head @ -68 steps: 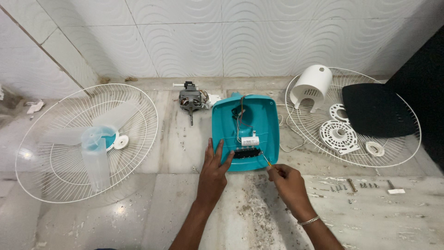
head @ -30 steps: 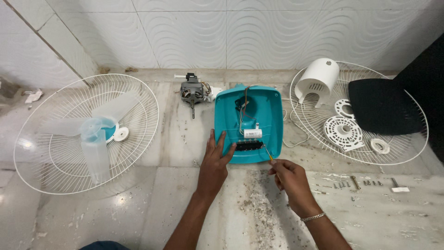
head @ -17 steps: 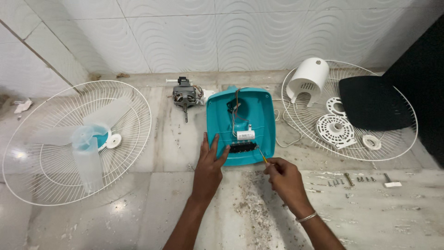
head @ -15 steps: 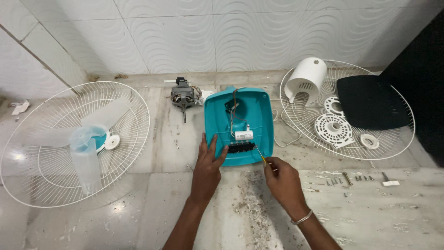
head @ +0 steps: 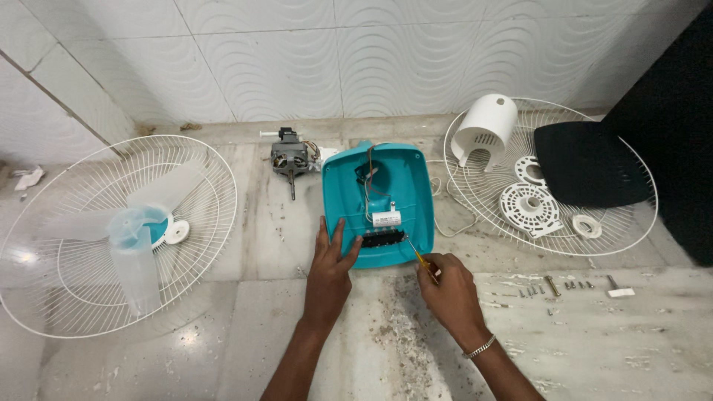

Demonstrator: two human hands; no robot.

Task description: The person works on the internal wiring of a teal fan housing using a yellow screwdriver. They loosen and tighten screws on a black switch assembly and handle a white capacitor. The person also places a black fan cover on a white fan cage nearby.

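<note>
A teal plastic fan base [head: 406, 194] lies upside down on the marble floor, with wires, a white capacitor [head: 386, 218] and a black switch block [head: 382, 238] inside. My left hand [head: 329, 269] rests flat on its near left edge, fingers spread. My right hand [head: 448, 289] grips a thin yellow-handled screwdriver [head: 417, 256], whose tip points into the base by the switch block.
A white fan grille [head: 44, 289] with a clear blade [head: 134, 238] lies at left. The fan motor [head: 289, 157] sits behind the base. At right a second grille [head: 475, 200] holds a white motor cover [head: 486, 128], white round parts and a black cloth [head: 590, 165]. Several loose screws [head: 566, 285] lie at right.
The view has shifted slightly. Both hands stay at the teal base, the right one keeping the screwdriver at the switch block.
</note>
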